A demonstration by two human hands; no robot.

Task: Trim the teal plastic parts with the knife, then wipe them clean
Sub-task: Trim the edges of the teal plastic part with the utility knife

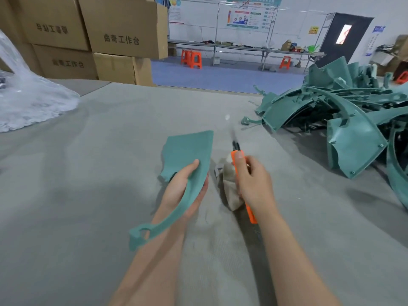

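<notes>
My left hand (184, 188) grips a flat, curved teal plastic part (187, 155) with a thin arm ending in a small hook near my forearm. It is held just above the grey table. My right hand (254, 184) holds an orange utility knife (239, 171), thumb along the top, blade pointing away and blurred. A beige cloth (229, 184) is bunched in the same hand under the knife. The knife is to the right of the part, not touching it.
A heap of teal plastic parts (344, 120) fills the table's right side. Crumpled clear plastic film (28, 100) lies at the far left. Stacked cardboard boxes (99, 38) stand behind the grey table (110, 195). Orange stools and a workbench are far off.
</notes>
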